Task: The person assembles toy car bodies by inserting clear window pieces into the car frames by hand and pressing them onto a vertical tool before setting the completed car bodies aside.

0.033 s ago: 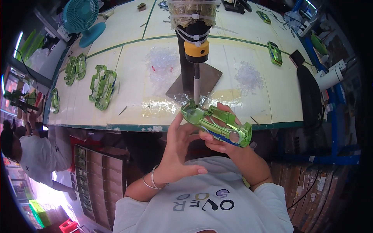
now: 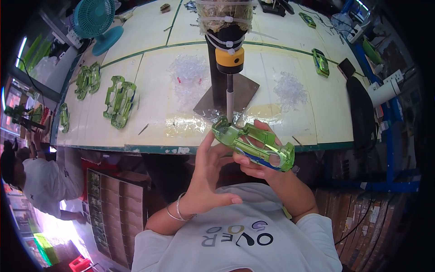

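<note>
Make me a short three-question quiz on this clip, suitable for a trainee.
1. True or false: the left hand wears a glove.
2. Which is left of the yellow-collared tool on the table?
a) a black phone
b) a teal fan
c) a black bag
3. Fill in: the fingers of the ____ hand grip the green shell.

Key: 1. False, it is bare. 2. b. 3. Right.

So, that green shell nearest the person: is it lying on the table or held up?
Held up: the right hand grasps the green shell, showing along both its near and far sides.
</note>
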Tool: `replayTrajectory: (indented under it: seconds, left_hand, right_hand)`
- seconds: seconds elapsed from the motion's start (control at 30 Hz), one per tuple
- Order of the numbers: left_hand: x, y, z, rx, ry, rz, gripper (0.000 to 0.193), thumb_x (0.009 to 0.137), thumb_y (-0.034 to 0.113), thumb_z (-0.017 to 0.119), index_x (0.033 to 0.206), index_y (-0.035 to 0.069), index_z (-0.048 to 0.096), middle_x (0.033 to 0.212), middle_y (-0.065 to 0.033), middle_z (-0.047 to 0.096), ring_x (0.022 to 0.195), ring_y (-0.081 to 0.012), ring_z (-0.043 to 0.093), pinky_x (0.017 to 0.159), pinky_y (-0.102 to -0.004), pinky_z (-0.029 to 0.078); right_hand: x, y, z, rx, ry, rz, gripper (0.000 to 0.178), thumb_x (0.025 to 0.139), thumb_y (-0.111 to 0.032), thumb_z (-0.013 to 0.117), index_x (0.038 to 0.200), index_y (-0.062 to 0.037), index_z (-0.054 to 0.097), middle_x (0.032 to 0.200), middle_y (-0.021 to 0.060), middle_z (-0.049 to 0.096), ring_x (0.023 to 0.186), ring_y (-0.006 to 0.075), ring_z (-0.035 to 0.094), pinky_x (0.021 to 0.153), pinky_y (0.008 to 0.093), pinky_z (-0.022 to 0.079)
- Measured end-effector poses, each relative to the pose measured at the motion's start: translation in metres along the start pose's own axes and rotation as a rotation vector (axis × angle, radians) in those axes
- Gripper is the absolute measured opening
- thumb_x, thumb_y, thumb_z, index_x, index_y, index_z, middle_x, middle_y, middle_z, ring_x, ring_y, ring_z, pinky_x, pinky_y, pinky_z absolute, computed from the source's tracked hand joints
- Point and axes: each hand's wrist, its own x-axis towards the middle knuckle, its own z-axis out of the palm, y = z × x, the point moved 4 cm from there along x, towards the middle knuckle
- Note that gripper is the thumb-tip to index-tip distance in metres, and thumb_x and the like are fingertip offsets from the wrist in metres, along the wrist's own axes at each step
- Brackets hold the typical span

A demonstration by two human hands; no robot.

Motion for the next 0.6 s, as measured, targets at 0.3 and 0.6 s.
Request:
replayTrajectory:
  seconds: [0.3, 0.6]
  left_hand:
    - [-0.0005, 0.0014, 0.0023, 0.016, -0.075, 0.010, 0.116, 0.056, 0.023, 0.078, 0.131, 0.008, -0.010, 0.125, -0.0161, 0.028, 0.117, -0.0260, 0.029, 0.095, -0.0412, 0.026]
    - [-0.0028, 0.0003, 0.0044, -0.034, -0.072, 0.015, 0.122, 0.050, 0.019, 0.081, 0.133, 0.009, -0.007, 0.123, -0.0135, 0.029, 0.117, -0.0249, 0.030, 0.095, -0.0388, 0.026]
  right_hand:
    - [-0.0042, -0.0017, -0.0011, 0.098, -0.011, 0.039, 0.058, 0.086, -0.047, 0.022, 0.119, -0.0019, 0.036, 0.081, 0.0300, 0.046, 0.052, 0.0254, 0.045, 0.037, 0.0301, 0.041]
    - [-0.0073, -0.0027, -0.0020, -0.044, 0.004, 0.054, 0.052, 0.086, -0.042, 0.025, 0.117, -0.0021, 0.040, 0.079, 0.0290, 0.048, 0.042, 0.0192, 0.044, 0.029, 0.0258, 0.040]
